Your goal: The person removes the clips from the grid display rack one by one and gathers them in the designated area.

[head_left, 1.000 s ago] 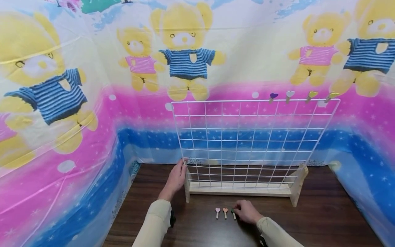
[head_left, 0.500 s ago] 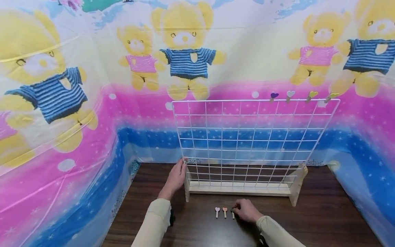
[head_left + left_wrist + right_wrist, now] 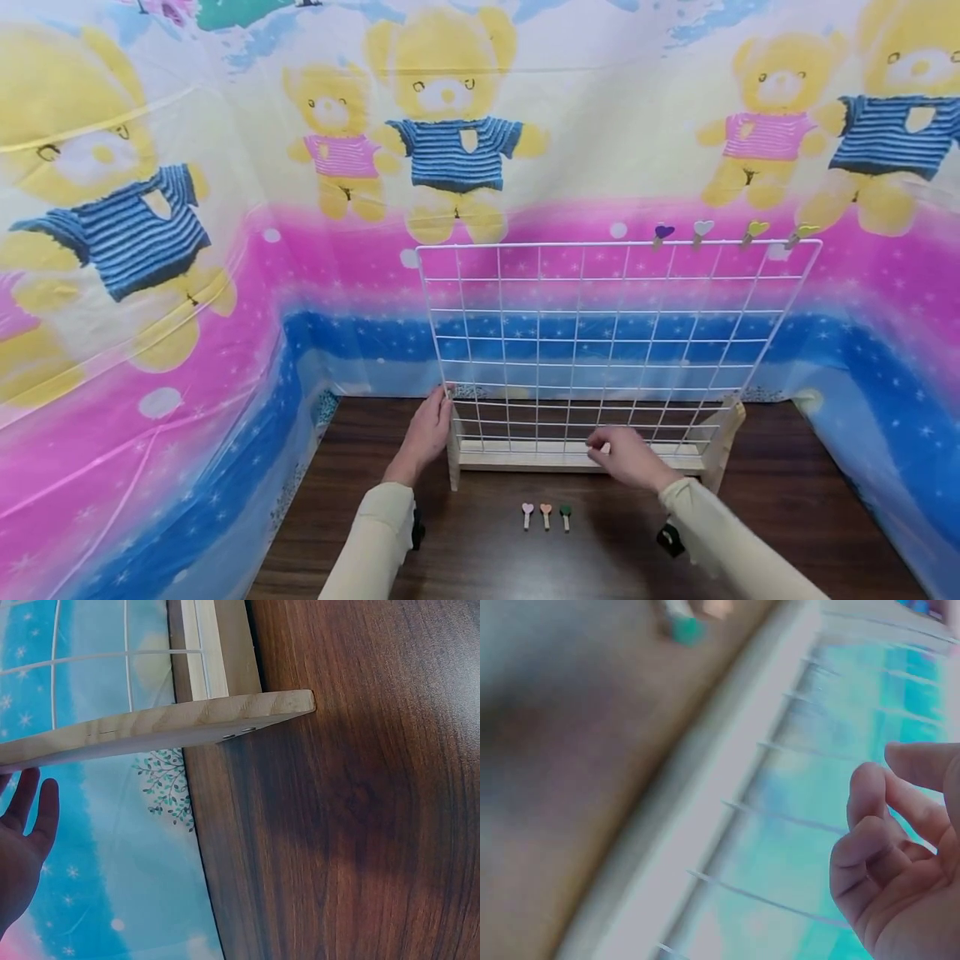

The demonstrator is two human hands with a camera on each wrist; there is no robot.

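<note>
My left hand (image 3: pixel 429 432) touches the outer face of the wooden side piece (image 3: pixel 217 716) of a white wire grid stand (image 3: pixel 577 340). Its fingers (image 3: pixel 46 814) are extended, with the tips against the wood. In front of the stand's base, my right hand (image 3: pixel 626 454) is raised, fingers loosely bent; the right wrist view shows nothing between thumb and fingers (image 3: pixel 866 799). Three small heart-topped wooden clips lie in a row on the table: a pink clip (image 3: pixel 527 515), an orange clip (image 3: pixel 546 515) and a green clip (image 3: pixel 566 517).
Along the grid's top wire, towards the right, sit a purple heart clip (image 3: pixel 663 233), a white heart clip (image 3: pixel 702 231) and two yellow heart clips (image 3: pixel 756 231). A printed bear curtain (image 3: pixel 600 133) surrounds the dark wooden table (image 3: pixel 480 554) at the back and sides.
My right hand has let go of the green clip and moved up and right, towards the grid's base. The green clip stays in the row. The left hand remains at the stand.
</note>
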